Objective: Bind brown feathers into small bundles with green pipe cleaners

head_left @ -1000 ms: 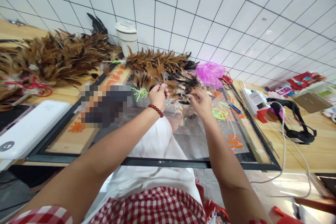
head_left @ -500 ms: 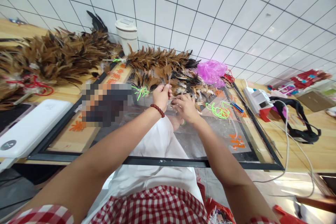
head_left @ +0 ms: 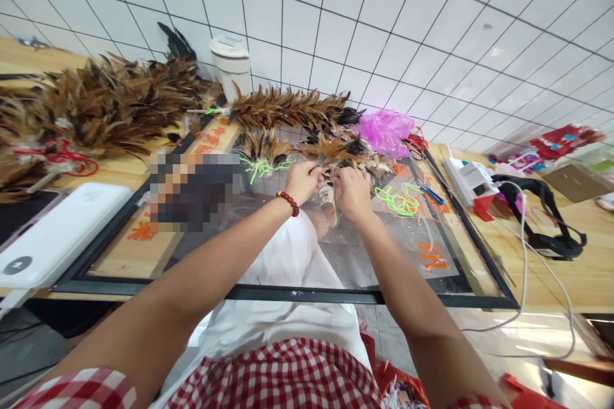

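Observation:
My left hand point(head_left: 303, 183), a beaded bracelet point(head_left: 288, 202) at its wrist, is closed in a pinch at the base of some brown feathers point(head_left: 326, 151). A hand's breadth to the right, my right hand point(head_left: 353, 193) has its fingers curled in a pinch. What lies in them is hidden behind the knuckles. Both hands are held over a glass panel in a black frame point(head_left: 307, 294). Left of them sits a feather bunch point(head_left: 268, 147) tied with bright green string point(head_left: 259, 168). Loose feathers point(head_left: 378, 163) lie just beyond my right hand.
A long feather bundle point(head_left: 292, 108) lies behind, near a white cup point(head_left: 231, 64). A bigger feather pile point(head_left: 115, 99) and a white power bank point(head_left: 64, 233) are at left. Rightward are a pink plastic bag point(head_left: 386, 132), green string point(head_left: 400, 200), a blue pen point(head_left: 433, 195) and a power strip point(head_left: 463, 176).
The feather upright in my left hand no longer stands up. My right hand has shifted slightly right and closed from spread fingers into a pinch.

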{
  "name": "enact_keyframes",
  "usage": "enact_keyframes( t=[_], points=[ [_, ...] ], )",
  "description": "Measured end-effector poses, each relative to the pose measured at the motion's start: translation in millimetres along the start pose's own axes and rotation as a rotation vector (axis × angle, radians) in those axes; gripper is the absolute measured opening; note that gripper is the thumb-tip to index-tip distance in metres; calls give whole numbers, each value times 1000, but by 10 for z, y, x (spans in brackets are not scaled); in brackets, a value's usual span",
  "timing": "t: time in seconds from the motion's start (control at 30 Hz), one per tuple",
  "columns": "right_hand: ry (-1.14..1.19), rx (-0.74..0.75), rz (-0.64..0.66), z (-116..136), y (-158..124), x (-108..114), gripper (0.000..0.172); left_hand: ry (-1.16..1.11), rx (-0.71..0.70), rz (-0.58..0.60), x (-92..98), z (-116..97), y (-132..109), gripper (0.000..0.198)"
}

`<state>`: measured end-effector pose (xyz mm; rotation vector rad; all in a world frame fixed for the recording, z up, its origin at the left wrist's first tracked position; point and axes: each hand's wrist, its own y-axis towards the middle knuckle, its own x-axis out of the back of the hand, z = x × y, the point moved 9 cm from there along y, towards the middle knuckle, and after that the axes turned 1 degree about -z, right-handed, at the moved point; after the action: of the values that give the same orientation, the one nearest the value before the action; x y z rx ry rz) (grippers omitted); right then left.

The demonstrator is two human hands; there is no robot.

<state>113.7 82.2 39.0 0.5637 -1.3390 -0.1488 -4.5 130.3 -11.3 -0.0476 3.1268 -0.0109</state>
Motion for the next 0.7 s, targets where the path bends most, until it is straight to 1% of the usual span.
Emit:
enact_keyframes(
  t=[0.17, 0.27, 0.37, 0.5, 0.63, 0.7],
  points=[
    [-52, 33, -18, -21, 4, -27, 22, 216, -166, 49, -21, -74, -12, 26],
    [-77, 14, -31, -54, 15, -45, 22, 270, -222, 108, -62, -118, -33, 26],
    [-96, 7, -5, -51, 30, -87, 21, 275, -206, 183, -122, -98, -39, 23],
    [-93, 21, 15, 1, 42, -115, 21, 292, -138, 222, -163, -23, -28, 24],
    [-79, 26, -28, 6, 44, -86, 19, 305, -128, 225, -175, -29, -42, 25],
    [-44, -18, -60, -71, 44, -56, 20, 242, -93, 182, -133, -44, -41, 26]
  ],
)
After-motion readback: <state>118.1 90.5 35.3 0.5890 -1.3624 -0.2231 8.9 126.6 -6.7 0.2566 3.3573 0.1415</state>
